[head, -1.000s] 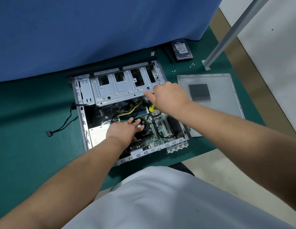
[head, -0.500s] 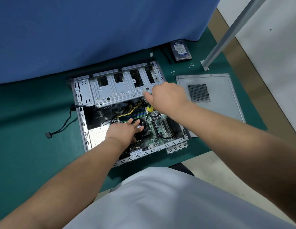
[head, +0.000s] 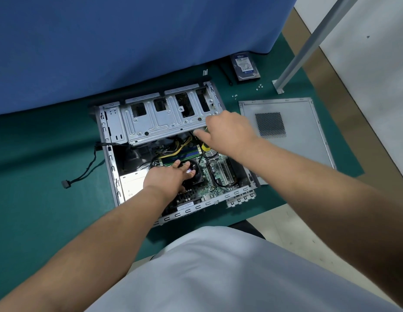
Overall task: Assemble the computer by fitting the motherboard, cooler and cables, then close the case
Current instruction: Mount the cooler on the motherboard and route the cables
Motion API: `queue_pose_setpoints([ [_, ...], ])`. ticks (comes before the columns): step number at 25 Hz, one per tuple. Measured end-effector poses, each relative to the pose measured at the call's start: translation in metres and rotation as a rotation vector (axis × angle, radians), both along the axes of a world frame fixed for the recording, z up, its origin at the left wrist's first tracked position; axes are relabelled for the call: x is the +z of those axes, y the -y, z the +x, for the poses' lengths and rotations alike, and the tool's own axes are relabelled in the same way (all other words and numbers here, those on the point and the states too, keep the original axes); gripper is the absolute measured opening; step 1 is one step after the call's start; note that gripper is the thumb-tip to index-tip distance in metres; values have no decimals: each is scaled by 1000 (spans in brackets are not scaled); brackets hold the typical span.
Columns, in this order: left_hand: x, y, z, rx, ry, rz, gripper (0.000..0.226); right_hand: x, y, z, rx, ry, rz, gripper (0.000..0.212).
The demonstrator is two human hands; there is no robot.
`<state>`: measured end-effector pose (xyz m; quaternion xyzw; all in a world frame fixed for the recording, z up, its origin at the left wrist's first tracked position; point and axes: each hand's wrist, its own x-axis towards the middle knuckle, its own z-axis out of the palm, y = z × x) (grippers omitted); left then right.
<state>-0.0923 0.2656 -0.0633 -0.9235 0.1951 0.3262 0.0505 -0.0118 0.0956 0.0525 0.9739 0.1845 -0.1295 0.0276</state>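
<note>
The open grey computer case (head: 115, 176) lies on its side on the green mat. Inside it sits the green motherboard (head: 215, 170), with yellow and black cables (head: 184, 144) above it. My left hand (head: 167, 177) rests on the black cooler fan (head: 197, 173), fingers spread over it. My right hand (head: 227, 131) grips a screwdriver with a yellow and black handle (head: 205, 147), held upright over the board near the drive cage (head: 164, 118). The screwdriver tip is hidden.
The grey side panel (head: 292, 131) lies flat right of the case. A hard drive (head: 245, 66) and loose screws (head: 259, 87) lie at the back right, next to a metal post foot (head: 278, 86). A black cable with a connector (head: 66, 183) trails left. A blue curtain hangs behind.
My right hand with the screwdriver has shifted slightly left and down toward the board. My left hand stays on the cooler fan.
</note>
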Motion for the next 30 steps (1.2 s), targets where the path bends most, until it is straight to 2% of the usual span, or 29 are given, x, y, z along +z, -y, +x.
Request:
queue_pose_setpoints([
  [2, 1, 0, -1, -1, 1, 0, 68, -5, -1, -3, -99, 48, -21, 47],
  [3, 2, 0, -1, 0, 6, -2, 68, -4, 1, -1, -65, 10, 1, 47],
  [6, 4, 0, -1, 3, 16, -7, 67, 11, 15, 10, 174, -277, 75, 42],
  [8, 5, 1, -1, 17, 27, -4, 67, 21, 22, 19, 257, -318, 80, 33],
  [11, 5, 2, -2, 16, 36, 14, 68, 14, 21, 12, 129, -179, 72, 22],
  [14, 3, 2, -1, 18, 33, 16, 69, -3, 10, -9, -66, 1, -21, 50],
  [16, 3, 3, -1, 16, 32, 8, 69, -6, 9, -11, -46, 16, 13, 50],
  [19, 1, 2, -4, 5, 47, 20, 68, 8, 17, 3, 90, -240, 138, 44],
  [21, 1, 2, -4, 11, 53, 20, 68, 12, 23, 7, 167, -300, 163, 36],
  [23, 0, 2, -3, 21, 54, 16, 69, -1, 22, -2, 129, -193, 238, 30],
  [25, 0, 2, -2, 24, 46, 7, 69, -16, 17, -13, -32, -22, 291, 29],
  [27, 0, 2, -3, 29, 43, 6, 69, -24, 16, -19, -154, 111, 191, 41],
  [28, 0, 2, -3, 29, 46, 6, 69, -26, 19, -19, -166, 138, 166, 44],
  [30, 0, 2, -3, 25, 48, 4, 69, -25, 29, -15, -129, 48, 226, 41],
])
